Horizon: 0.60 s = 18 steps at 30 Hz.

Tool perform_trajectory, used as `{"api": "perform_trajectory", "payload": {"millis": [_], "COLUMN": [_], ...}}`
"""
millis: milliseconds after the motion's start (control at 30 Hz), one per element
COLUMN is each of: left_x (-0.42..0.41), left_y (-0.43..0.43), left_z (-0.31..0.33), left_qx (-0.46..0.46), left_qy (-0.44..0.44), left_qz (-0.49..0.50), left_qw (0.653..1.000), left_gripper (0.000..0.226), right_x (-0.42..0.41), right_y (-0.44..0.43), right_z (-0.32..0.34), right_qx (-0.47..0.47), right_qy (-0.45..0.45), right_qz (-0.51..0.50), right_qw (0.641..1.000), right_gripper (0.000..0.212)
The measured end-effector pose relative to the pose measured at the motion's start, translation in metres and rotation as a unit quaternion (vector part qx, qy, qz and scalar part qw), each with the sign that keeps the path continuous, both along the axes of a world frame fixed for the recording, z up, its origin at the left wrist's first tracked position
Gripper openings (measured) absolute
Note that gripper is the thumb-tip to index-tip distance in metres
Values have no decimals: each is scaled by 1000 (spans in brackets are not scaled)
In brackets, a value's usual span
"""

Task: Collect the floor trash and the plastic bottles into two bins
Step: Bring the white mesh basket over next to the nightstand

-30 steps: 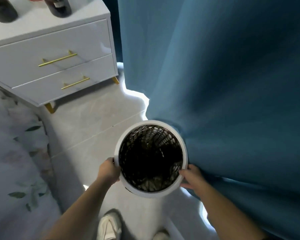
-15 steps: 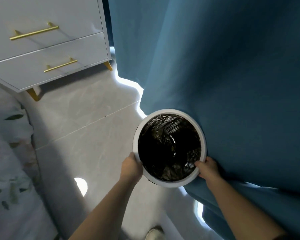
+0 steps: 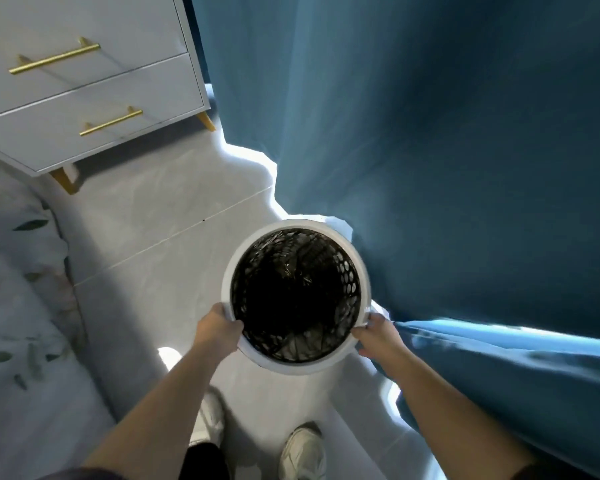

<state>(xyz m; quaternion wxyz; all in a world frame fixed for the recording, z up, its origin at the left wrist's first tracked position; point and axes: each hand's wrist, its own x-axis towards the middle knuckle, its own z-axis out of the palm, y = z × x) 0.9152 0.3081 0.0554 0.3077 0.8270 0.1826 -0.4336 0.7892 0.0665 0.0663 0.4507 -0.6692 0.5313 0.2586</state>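
A round bin (image 3: 253, 247) with a white rim and a black mesh inside is seen from above, right beside the blue curtain. My left hand (image 3: 219, 332) grips its near-left rim, the thumb over the edge. My right hand (image 3: 378, 336) grips the near-right rim. The inside of the bin is dark; its contents cannot be made out. No bottles or loose trash show on the floor.
A blue curtain (image 3: 447, 150) fills the right side and touches the bin. A white drawer chest (image 3: 84, 81) with gold handles stands at upper left. A leaf-patterned bedspread (image 3: 14, 306) runs along the left edge. My shoes (image 3: 302, 452) stand on the grey tiled floor (image 3: 160, 220).
Both hands keep their hold on the bin rim. The view tilted down and shifted, so the bin now sits lower in frame and both my shoes show.
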Motion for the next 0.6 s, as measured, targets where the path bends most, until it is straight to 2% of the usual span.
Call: {"api": "perform_trajectory", "payload": {"millis": [33, 67, 200, 333, 467, 600], "left_x": [-3, -7, -33, -61, -75, -80], "left_y": [5, 9, 8, -6, -22, -26], "left_z": [3, 4, 5, 1, -2, 2], "left_qx": [1, 0, -15, -37, -64, -58], "left_qy": [9, 15, 20, 21, 13, 40], "left_qz": [-1, -6, -47, -85, -103, -73], "left_qw": [1000, 1000, 999, 995, 993, 995], "left_gripper": [31, 34, 28, 18, 14, 28], "right_x": [-4, -9, -50, -93, -111, -100], "right_y": [7, 13, 14, -5, -26, -28], "right_z": [2, 5, -11, -27, -39, -27], "right_qx": [-1, -2, -28, -33, -87, -129], "right_qy": [10, 16, 45, 58, 21, -17], "right_qz": [1, -7, -61, -92, -85, -32], "right_qw": [1000, 1000, 997, 993, 992, 991], "right_gripper": [9, 5, 20, 15, 10, 8]}}
